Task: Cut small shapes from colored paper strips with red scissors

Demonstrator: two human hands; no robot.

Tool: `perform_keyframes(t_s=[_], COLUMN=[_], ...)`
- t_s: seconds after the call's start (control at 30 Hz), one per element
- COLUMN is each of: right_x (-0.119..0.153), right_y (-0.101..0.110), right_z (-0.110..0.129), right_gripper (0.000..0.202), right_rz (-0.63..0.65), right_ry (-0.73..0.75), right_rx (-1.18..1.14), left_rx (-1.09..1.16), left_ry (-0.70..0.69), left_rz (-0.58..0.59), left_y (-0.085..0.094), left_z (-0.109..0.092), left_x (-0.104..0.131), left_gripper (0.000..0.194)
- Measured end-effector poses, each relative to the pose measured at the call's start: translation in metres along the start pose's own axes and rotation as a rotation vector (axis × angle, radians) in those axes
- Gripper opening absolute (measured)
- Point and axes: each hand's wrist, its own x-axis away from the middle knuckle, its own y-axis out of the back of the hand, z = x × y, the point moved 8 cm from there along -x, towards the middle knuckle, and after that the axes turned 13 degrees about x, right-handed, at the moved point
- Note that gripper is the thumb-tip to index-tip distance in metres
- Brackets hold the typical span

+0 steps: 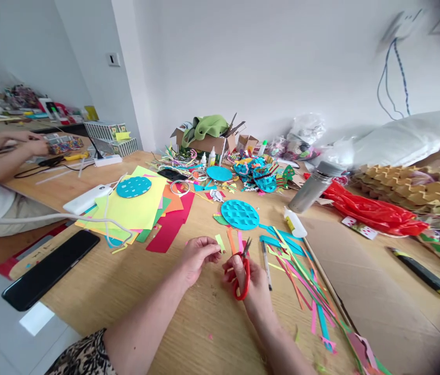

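Note:
My left hand [201, 256] is closed, thumb and fingertips pinching a small light-green paper strip [220, 242]. Beside it, my right hand [253, 286] holds scissors with red handles [242, 278], their blades pointing away from me. Just beyond both hands lie an orange strip and a pink paper strip [240, 240]. A blue textured oval [240, 214] rests farther back on the table. To the right of the scissors are a pen [266, 264] and a pile of coloured paper strips [301, 276].
Yellow paper sheets [141, 205] and a black phone [51, 268] lie left. A glue bottle [294, 223], metal flask [311, 188], cardboard sheet [360, 281] and utility knife [426, 273] are on the right. Another person's hands [28, 143] are at far left.

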Motion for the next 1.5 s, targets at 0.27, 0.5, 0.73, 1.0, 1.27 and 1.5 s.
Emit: perform_keyframes(t_s=[0.27, 0.5, 0.73, 1.0, 1.27, 1.5], right_x=[0.013, 0.015, 0.014, 0.013, 0.011, 0.011], right_y=[-0.036, -0.037, -0.037, -0.032, -0.029, -0.029], right_z=[-0.013, -0.014, -0.011, -0.007, -0.008, -0.008], right_gripper=[0.062, 0.061, 0.060, 0.061, 0.059, 0.056], right_rz=[0.306, 0.330, 0.320, 0.276, 0.241, 0.245], right_ry=[-0.144, -0.110, -0.081, -0.081, -0.089, -0.077], right_rx=[0.097, 0.111, 0.094, 0.083, 0.067, 0.057], left_rx=[0.047, -0.005, -0.072, -0.097, -0.088, -0.088], left_ry=[0.026, -0.057, -0.100, -0.061, -0.030, 0.010], left_rz=[0.076, 0.051, 0.018, 0.038, 0.042, 0.041], left_y=[-0.002, -0.004, -0.004, -0.008, -0.012, -0.011], left_z=[-0.004, -0.012, -0.017, -0.009, -0.005, -0.001], left_x=[0.001, 0.002, 0.003, 0.006, 0.009, 0.009], left_gripper=[0.019, 0.018, 0.018, 0.016, 0.015, 0.016])
